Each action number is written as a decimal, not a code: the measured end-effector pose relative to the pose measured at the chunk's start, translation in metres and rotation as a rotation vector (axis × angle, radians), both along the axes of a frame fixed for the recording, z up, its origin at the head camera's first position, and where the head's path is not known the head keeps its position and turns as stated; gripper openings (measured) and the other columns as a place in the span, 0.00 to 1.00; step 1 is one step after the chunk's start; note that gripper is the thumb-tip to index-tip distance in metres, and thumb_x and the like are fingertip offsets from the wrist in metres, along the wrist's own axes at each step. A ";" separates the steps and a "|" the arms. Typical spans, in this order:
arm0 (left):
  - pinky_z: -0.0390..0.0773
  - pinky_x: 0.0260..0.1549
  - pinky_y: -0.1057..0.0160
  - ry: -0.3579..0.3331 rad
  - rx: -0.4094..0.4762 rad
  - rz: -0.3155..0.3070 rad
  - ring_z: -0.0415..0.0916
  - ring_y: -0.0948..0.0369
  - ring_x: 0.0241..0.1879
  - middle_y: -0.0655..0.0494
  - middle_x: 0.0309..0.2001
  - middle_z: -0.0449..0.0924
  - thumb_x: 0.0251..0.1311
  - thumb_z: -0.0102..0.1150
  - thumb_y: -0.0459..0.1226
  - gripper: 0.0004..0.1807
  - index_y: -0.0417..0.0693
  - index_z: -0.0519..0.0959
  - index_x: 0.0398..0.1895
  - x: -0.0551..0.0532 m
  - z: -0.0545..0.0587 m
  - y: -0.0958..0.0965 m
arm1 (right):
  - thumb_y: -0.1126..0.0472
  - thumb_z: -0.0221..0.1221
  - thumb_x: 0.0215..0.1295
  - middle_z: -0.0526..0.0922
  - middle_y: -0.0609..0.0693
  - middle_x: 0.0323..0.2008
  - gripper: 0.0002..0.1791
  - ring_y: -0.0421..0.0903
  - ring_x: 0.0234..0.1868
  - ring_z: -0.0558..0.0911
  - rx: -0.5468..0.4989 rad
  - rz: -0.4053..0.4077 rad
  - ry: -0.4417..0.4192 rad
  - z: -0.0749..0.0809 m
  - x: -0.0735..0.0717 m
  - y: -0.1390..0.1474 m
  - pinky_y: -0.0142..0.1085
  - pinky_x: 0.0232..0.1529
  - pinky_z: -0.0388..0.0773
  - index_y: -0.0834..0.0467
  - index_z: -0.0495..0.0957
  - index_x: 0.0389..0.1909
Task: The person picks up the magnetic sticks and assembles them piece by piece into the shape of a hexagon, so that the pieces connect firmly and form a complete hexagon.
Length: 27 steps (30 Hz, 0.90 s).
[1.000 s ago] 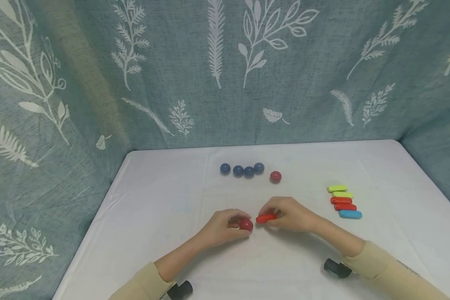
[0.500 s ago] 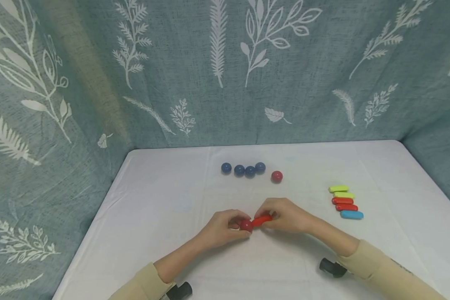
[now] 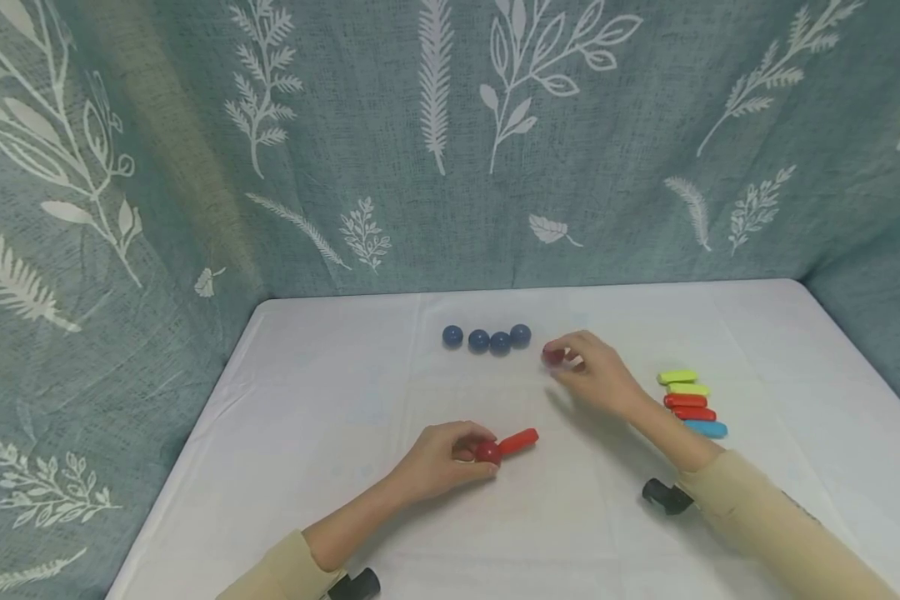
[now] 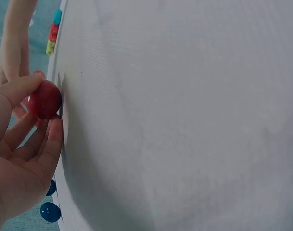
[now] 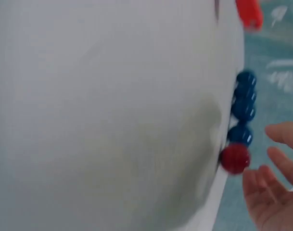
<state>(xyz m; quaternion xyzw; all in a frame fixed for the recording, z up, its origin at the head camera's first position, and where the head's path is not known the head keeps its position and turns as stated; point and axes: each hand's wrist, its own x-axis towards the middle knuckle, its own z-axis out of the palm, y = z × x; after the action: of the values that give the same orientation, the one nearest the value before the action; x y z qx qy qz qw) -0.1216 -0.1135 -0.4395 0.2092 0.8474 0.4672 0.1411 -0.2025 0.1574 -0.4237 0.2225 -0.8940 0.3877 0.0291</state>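
Observation:
My left hand pinches a glossy red ball between thumb and fingers over the middle of the table. A short red rod sticks out from the ball's right side, its end against the ball. In the left wrist view the held ball hides most of the rod. Farther back, my right hand is at a second red ball, thumb and fingertips spread around it. The right wrist view shows that ball just beyond the parted fingertips.
Several blue balls stand in a row left of the second red ball. At the right lie yellow rods, red rods and a blue rod, stacked side by side. A patterned curtain hangs behind the white table.
My right hand brought the red rod against the held red ball, let go of it, and moved back to the second red ball. The left hand stays nearly still.

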 end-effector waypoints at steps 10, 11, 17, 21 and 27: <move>0.79 0.42 0.69 0.004 0.012 0.007 0.79 0.63 0.39 0.58 0.41 0.83 0.52 0.73 0.37 0.20 0.42 0.81 0.49 0.000 -0.003 -0.001 | 0.70 0.66 0.56 0.76 0.65 0.50 0.23 0.59 0.47 0.79 0.071 -0.001 -0.033 -0.010 -0.031 0.007 0.46 0.44 0.80 0.68 0.75 0.54; 0.79 0.42 0.69 0.006 0.013 0.008 0.79 0.63 0.39 0.58 0.41 0.83 0.52 0.73 0.37 0.20 0.42 0.82 0.49 0.000 -0.003 -0.001 | 0.71 0.66 0.56 0.76 0.65 0.49 0.23 0.58 0.47 0.79 0.076 0.003 -0.034 -0.011 -0.033 0.006 0.46 0.43 0.80 0.68 0.75 0.54; 0.78 0.42 0.68 0.001 -0.006 0.015 0.78 0.64 0.39 0.60 0.40 0.83 0.52 0.73 0.39 0.20 0.45 0.82 0.48 0.000 -0.005 -0.001 | 0.69 0.66 0.57 0.80 0.60 0.44 0.21 0.55 0.44 0.80 0.103 0.001 -0.093 -0.013 -0.034 0.002 0.43 0.41 0.79 0.66 0.76 0.53; 0.79 0.41 0.68 0.001 -0.007 0.012 0.78 0.64 0.38 0.61 0.39 0.83 0.52 0.73 0.40 0.19 0.45 0.82 0.48 -0.001 -0.007 -0.001 | 0.65 0.67 0.57 0.82 0.56 0.43 0.21 0.52 0.43 0.80 0.102 -0.019 -0.198 -0.011 -0.026 0.002 0.40 0.38 0.79 0.62 0.78 0.53; 0.79 0.40 0.68 0.001 -0.003 0.011 0.78 0.65 0.38 0.61 0.38 0.83 0.52 0.73 0.40 0.19 0.45 0.82 0.48 -0.003 -0.006 -0.001 | 0.58 0.68 0.58 0.82 0.52 0.47 0.22 0.54 0.51 0.79 0.065 0.004 -0.327 -0.008 -0.008 0.004 0.48 0.49 0.77 0.56 0.79 0.54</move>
<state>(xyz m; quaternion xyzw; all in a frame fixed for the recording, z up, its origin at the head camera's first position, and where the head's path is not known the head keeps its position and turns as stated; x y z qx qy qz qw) -0.1244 -0.1142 -0.4457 0.2043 0.8494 0.4665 0.1386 -0.2110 0.1615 -0.4314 0.1591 -0.8986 0.3894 -0.1246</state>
